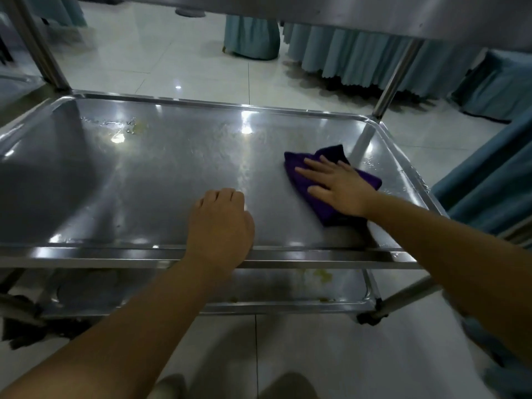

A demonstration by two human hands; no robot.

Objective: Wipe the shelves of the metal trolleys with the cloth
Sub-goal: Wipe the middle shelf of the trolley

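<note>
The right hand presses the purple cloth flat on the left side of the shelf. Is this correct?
Not quite. The head view shows the right hand pressing the purple cloth flat on the right side of the shelf, not the left.

Glossy metal shelf (172, 180), ribbed cloth (305, 182)

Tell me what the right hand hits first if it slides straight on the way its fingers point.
Right hand on the cloth: only bare shelf ahead, then probably the far rim; the yellowish stain seems left of that line.
</note>
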